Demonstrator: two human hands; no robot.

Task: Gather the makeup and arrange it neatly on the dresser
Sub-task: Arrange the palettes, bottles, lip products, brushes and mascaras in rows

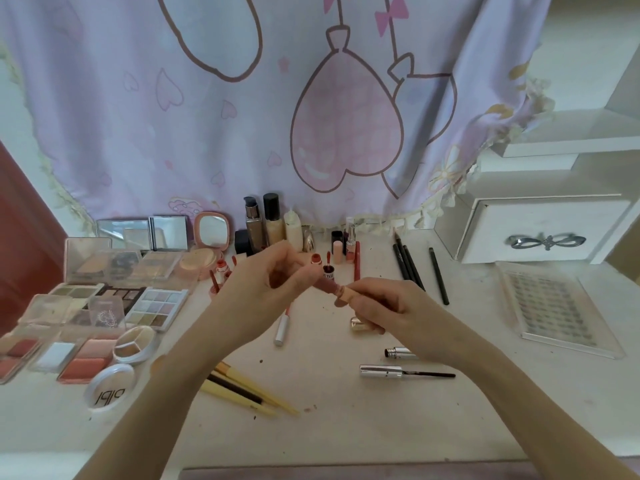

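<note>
Two hands meet above the middle of a white counter point(329, 393) strewn with makeup. The left hand point(263, 289) pinches one end of a pink lip-gloss tube point(325, 284) while the right hand point(384, 306) grips its pale cap end, fingers curled round it; the tube is held clear of the surface. At nine o'clock, open eyeshadow palettes point(156, 306) and blush compacts point(86, 362) crowd together, with small mirrors point(166, 233) behind them. At twelve o'clock, foundation bottles point(263, 220) stand upright against a lilac curtain point(242, 116) printed with heart balloons. Black pencils point(408, 268) lie at two o'clock, beside a white drawer box point(540, 230) with a bow handle. A clear lash tray point(554, 306) sits at three o'clock. Yellow-handled brushes point(242, 389) lie at seven o'clock and a silver mascara wand point(398, 371) at five o'clock.
</note>
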